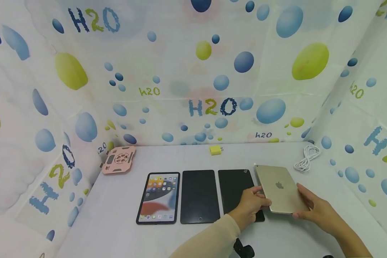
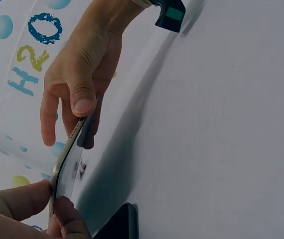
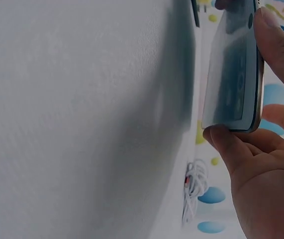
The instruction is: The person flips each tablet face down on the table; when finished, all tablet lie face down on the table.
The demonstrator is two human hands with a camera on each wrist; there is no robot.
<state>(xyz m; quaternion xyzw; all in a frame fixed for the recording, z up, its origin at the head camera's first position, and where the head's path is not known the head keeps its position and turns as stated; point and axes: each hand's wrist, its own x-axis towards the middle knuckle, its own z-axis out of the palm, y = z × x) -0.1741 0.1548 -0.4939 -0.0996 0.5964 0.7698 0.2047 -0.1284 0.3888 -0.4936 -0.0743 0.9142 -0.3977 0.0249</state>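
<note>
Your head view looks forward and down from above the near side of the tabletop (image 1: 116, 200), far enough back to show its far edge and the printed sheet (image 1: 180, 71) beyond. Your left wrist view looks close and low, turned sideways, the tabletop filling its right side. Your right wrist view, also close, has the tabletop on its left. All three share the gold tablet (image 1: 275, 190); head and right wrist share the white cable (image 1: 306, 157).
</note>
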